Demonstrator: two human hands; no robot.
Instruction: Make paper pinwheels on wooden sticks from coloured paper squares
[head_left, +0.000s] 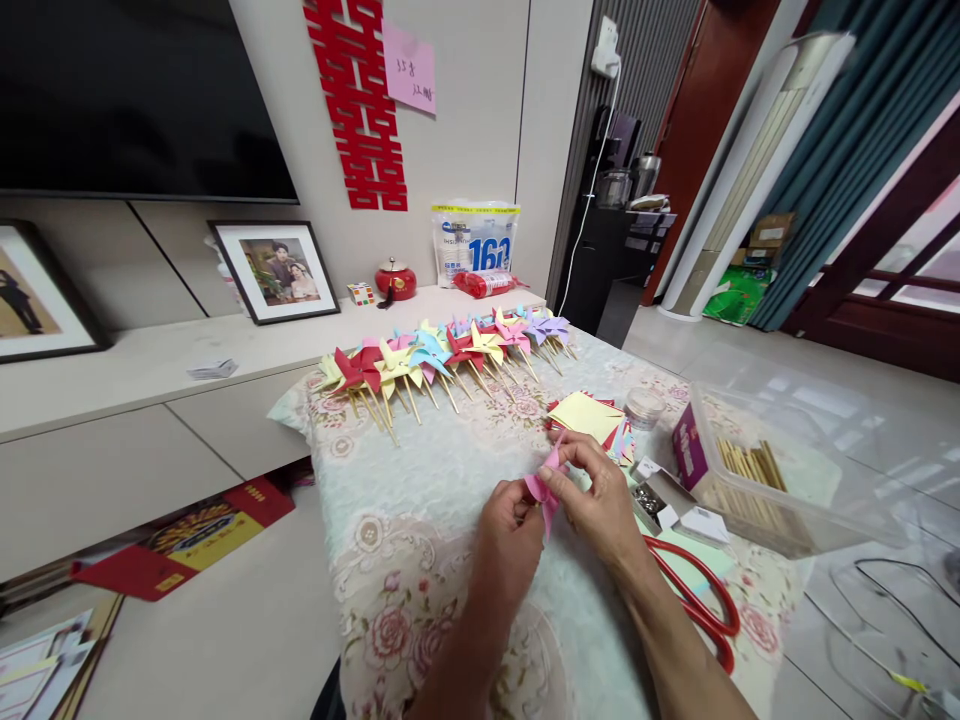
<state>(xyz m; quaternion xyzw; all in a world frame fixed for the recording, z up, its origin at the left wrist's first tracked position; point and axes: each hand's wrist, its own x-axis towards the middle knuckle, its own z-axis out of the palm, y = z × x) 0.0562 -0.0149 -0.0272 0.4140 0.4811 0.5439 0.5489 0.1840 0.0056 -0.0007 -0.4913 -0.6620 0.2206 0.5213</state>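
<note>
Between my two hands, above the flowered tablecloth (442, 480), is a pink paper pinwheel (550, 484). My left hand (511, 525) pinches it from the left with curled fingers. From the right, my right hand (596, 488) grips its blades between thumb and fingers. Whether a stick is attached behind it cannot be made out. Just beyond my right hand lies a stack of coloured paper squares (585, 415), yellow on top. A small open box of metal fasteners (651, 505) sits right of my right hand, and red-handled scissors (701, 610) lie by my right forearm.
Several finished pinwheels on sticks (431, 350) lie in rows at the table's far side. A clear plastic bin (810, 530) holding wooden sticks (750, 465) stands at the right edge, near a round clear container (645, 405). Behind is a white cabinet (172, 390).
</note>
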